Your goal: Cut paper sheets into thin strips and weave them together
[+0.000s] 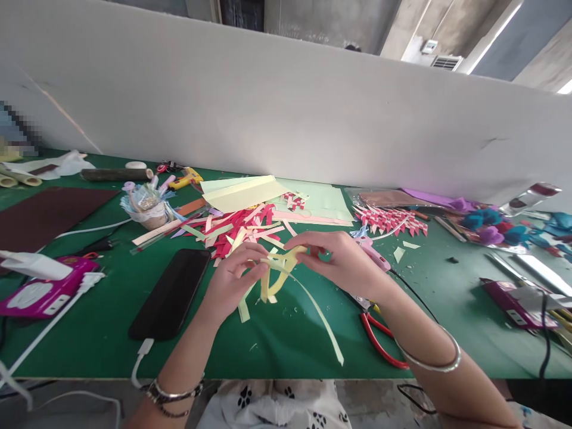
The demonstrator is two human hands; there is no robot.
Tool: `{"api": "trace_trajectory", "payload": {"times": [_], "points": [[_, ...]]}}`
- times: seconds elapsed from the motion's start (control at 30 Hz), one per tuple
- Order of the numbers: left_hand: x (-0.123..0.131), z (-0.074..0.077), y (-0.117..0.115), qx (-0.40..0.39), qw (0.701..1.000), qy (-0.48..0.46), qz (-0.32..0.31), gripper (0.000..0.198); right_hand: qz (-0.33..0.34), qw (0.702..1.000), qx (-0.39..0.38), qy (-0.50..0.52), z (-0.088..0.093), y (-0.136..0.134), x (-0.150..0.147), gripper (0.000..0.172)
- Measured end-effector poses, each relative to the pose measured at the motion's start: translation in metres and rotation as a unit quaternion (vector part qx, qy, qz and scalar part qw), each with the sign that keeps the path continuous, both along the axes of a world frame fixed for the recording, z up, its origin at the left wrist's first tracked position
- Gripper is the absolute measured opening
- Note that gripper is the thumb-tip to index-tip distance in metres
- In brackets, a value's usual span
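Pale yellow and light green paper strips (pixel 280 281) hang looped together between my two hands, just above the green table. Fingers and thumb of my left hand (pixel 239 274) pinch the strips at their left side. On the right side, my right hand (pixel 336 257) pinches a yellow strip between thumb and forefinger. One long light green strip end (pixel 322 314) curves down to the right, and shorter ends dangle beneath my left fingers. Behind my hands lies a heap of red, pink and green paper strips (pixel 236 229).
Left of my hands lies a black phone (pixel 172 293) on a charging cable. Red-handled scissors (pixel 379 342) lie under my right forearm, beside a pink glue gun (pixel 374 253). Folded red-and-white paper pieces (pixel 393 220) sit behind, and pale paper sheets (pixel 250 193) lie near the white partition (pixel 286 113).
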State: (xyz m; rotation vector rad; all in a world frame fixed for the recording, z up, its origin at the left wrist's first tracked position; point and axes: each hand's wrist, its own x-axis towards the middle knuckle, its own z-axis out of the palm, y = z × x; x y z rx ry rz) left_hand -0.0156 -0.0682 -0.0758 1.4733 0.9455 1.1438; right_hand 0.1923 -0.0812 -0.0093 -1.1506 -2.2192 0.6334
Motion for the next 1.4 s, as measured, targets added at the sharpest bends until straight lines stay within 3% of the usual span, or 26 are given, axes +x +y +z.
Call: {"api": "trace_trajectory", "payload": {"times": [0.17, 0.37, 0.53, 0.67, 0.77, 0.93, 1.07, 1.23, 1.4], "points": [[-0.003, 0.002, -0.001, 0.157, 0.986, 0.058, 0.005, 0.007, 0.005, 0.998, 0.054, -0.011, 0.008, -0.005, 0.005, 0.02], [-0.004, 0.009, -0.003, 0.219, 0.97, 0.108, 0.007, 0.011, 0.045, 0.991, 0.124, -0.01, 0.01, -0.008, 0.009, 0.02], [-0.003, 0.009, -0.006, 0.223, 0.967, 0.121, 0.02, 0.012, 0.063, 0.988, 0.139, 0.021, 0.007, -0.009, 0.008, 0.02], [0.001, 0.01, -0.008, 0.218, 0.969, 0.111, 0.033, 0.013, 0.011, 0.991, 0.131, 0.038, 0.001, -0.011, 0.004, 0.017], [0.003, 0.012, -0.008, 0.218, 0.968, 0.117, 0.03, 0.012, 0.009, 0.993, 0.118, 0.019, -0.002, -0.013, 0.0, 0.016], [0.005, 0.013, -0.009, 0.224, 0.964, 0.139, 0.037, 0.012, -0.001, 0.987, 0.162, -0.014, -0.002, -0.015, -0.003, 0.018], [0.005, 0.012, -0.008, 0.203, 0.969, 0.14, 0.029, 0.013, 0.03, 0.992, 0.121, 0.01, -0.002, -0.014, -0.005, 0.021], [0.007, 0.011, -0.007, 0.16, 0.977, 0.138, 0.008, 0.013, -0.012, 0.995, 0.096, 0.033, -0.005, -0.012, -0.008, 0.021], [0.01, 0.012, -0.01, 0.169, 0.974, 0.149, 0.004, 0.013, 0.002, 0.998, 0.035, 0.058, -0.004, -0.011, -0.011, 0.019]]}}
